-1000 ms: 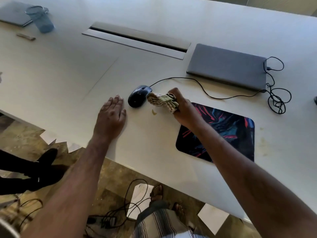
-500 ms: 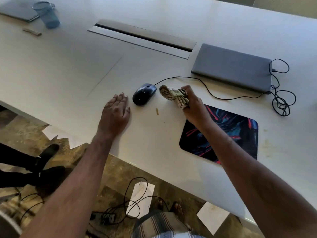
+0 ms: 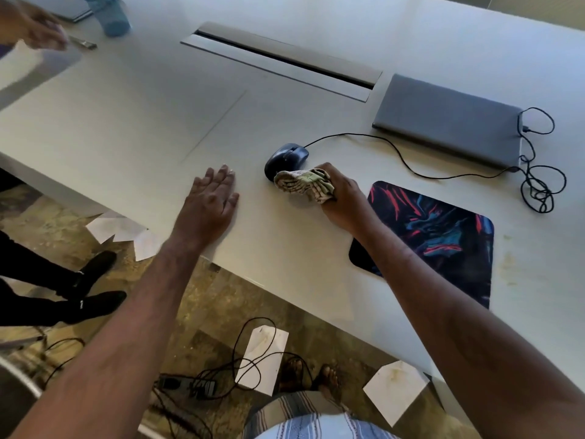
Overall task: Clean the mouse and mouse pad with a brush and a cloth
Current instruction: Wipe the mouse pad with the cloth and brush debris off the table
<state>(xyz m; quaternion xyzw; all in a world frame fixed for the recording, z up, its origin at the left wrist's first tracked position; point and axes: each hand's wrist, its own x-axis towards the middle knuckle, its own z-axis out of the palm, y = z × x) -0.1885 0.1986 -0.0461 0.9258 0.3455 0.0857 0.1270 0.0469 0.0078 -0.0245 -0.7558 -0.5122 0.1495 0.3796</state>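
The mouse (image 3: pixel 286 159) lies on the tabletop (image 3: pixel 133 122) left of the pad (image 3: pixel 443 236), its long axis diagonal, cable end pointing up-right. The right hand (image 3: pixel 340 198) grips a bunched cloth (image 3: pixel 304 184) touching the mouse's near end. The left hand (image 3: pixel 210 201) rests flat, fingers straight, pointing away.

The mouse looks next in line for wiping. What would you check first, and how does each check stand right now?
1. Cloth gripped in the right hand: ok.
2. Mouse within reach, just beyond the cloth: ok.
3. Cloth actually touching the mouse: cannot tell.
4. Mouse steadied; the left hand lies flat on the table, apart from it: not ok.
5. Mouse cable slack: ok.
6. Mouse pad bare for its wipe: ok.
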